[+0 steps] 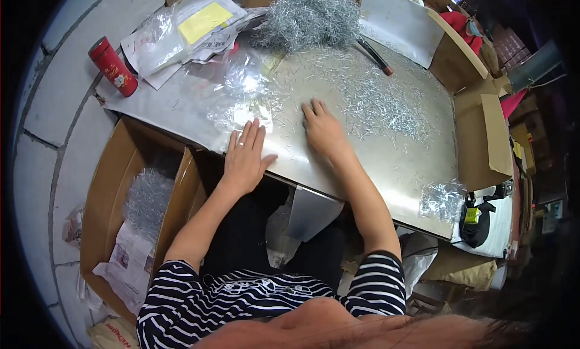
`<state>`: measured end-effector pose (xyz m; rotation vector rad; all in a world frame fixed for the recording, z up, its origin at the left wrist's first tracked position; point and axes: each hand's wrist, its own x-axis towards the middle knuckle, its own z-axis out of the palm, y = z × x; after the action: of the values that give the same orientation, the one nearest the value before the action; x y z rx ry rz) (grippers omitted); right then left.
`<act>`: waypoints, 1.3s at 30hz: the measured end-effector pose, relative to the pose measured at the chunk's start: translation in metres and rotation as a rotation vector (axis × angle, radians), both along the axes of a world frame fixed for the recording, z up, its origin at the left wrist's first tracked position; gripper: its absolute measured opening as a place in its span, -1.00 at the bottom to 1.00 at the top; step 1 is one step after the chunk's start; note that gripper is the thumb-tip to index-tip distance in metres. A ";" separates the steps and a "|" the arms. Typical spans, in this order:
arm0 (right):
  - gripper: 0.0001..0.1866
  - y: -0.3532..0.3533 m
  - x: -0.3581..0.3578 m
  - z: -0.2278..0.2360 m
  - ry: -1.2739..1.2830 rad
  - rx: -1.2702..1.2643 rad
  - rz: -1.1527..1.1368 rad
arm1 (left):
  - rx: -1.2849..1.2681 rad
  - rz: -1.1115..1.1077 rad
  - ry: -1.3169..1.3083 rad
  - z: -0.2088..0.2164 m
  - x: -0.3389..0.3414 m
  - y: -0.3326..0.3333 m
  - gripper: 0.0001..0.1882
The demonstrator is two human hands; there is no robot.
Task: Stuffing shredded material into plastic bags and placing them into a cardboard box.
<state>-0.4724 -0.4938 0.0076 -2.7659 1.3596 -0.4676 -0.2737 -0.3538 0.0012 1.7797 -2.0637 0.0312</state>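
My left hand [244,158] lies flat near the table's front edge, its fingers stretched out and a ring on one of them. Its fingertips reach a small clear plastic bag [244,118], which glares in the light. On the metal tabletop [302,161], my right hand [324,129] rests with fingers extended forward, apparently holding nothing. Just right of it spread many small shiny metal pins [389,104], too fine to tell whether they are nails. Behind them rises a big tangled heap of the same pins [311,16].
A dark marker-like stick [376,58] lies by the heap. Papers [202,25] and a red bottle [113,67] stand at the left. A filled clear bag [442,201] is at the right corner. Cardboard flaps [483,131] border the right; an open carton [99,222] sits below left.
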 end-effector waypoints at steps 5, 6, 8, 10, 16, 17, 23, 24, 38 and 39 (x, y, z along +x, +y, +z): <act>-0.53 0.075 -0.065 0.015 -0.076 0.050 -0.052 | -0.247 -0.204 0.179 -0.030 0.017 0.034 -0.52; -0.54 0.085 -0.076 0.017 -0.106 0.054 -0.066 | -0.386 -0.304 0.255 -0.037 0.019 0.033 -0.63; -0.54 0.102 -0.084 0.021 -0.135 0.067 -0.082 | -0.478 -0.233 0.518 -0.030 0.016 0.025 -0.94; -0.59 0.119 -0.084 0.030 -0.342 0.251 -0.197 | -0.354 -0.170 0.536 -0.010 0.014 0.019 -0.96; -0.71 0.198 -0.043 0.044 -0.788 0.644 -0.129 | 0.213 -0.399 0.953 0.006 -0.046 0.060 -0.86; -0.76 0.210 -0.034 0.036 -0.904 0.705 -0.116 | 0.151 -0.482 0.946 0.003 -0.055 0.069 -0.83; -0.88 0.250 -0.049 -0.001 -1.023 0.788 -0.237 | 0.679 -0.232 1.457 -0.003 -0.063 0.113 -0.93; -0.88 0.255 -0.051 -0.005 -1.025 0.787 -0.237 | 0.680 -0.233 1.454 -0.009 -0.059 0.121 -0.93; -0.86 0.288 -0.103 -0.121 -0.585 0.886 -0.215 | 0.780 -0.299 0.617 -0.080 -0.062 0.128 -0.76; -0.82 0.276 -0.104 -0.105 -0.498 0.816 -0.222 | 0.785 -0.279 0.669 -0.088 -0.062 0.126 -0.69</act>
<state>-0.5761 -0.2174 -0.0975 -1.7220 1.3248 -0.4332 -0.3355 -0.2278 -0.0865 1.5067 -1.8714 -1.4120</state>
